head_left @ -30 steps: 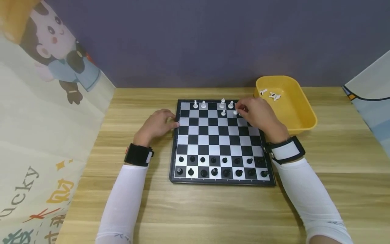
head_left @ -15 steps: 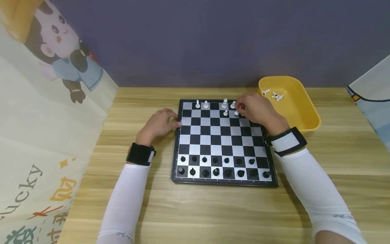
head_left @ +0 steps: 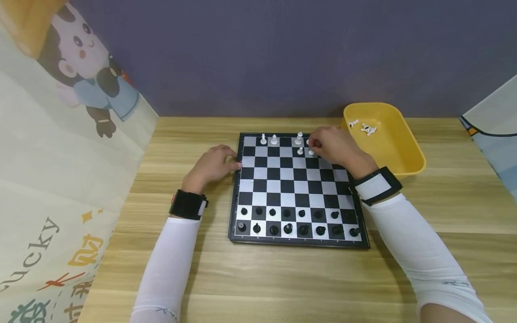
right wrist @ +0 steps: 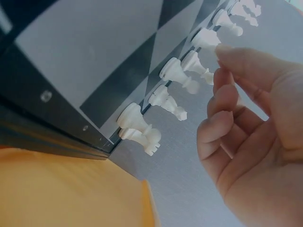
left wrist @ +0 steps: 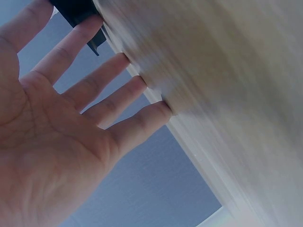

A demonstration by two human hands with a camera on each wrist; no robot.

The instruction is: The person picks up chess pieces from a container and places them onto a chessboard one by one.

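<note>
A chessboard [head_left: 278, 186] lies open on the table. At its far right, my right hand [head_left: 337, 146] pinches a white pawn [right wrist: 204, 38] between thumb and fingertips. Another white pawn [head_left: 300, 151] stands just left of it, in front of a tall white piece [head_left: 299, 138]. Two more white pieces, one of them a bishop-like piece [head_left: 274, 139], stand at the far left. The right wrist view shows white pieces towards the corner, including a corner pawn [right wrist: 132, 117], which my hand hides from the head view. With fingers extended, my left hand [head_left: 214, 165] touches the board's left edge.
Two rows of black chess pieces [head_left: 288, 229] stand along the near side. A yellow bin [head_left: 389, 148], right of the board, holds several white pieces [head_left: 368, 129]. Behind the wooden table [head_left: 299, 282] rises a dark wall [head_left: 258, 58].
My right hand has shifted slightly left over the board, and the pinched pawn is closer to the pawn on its left. My left hand stays at the edge. The head view has shifted slightly.
</note>
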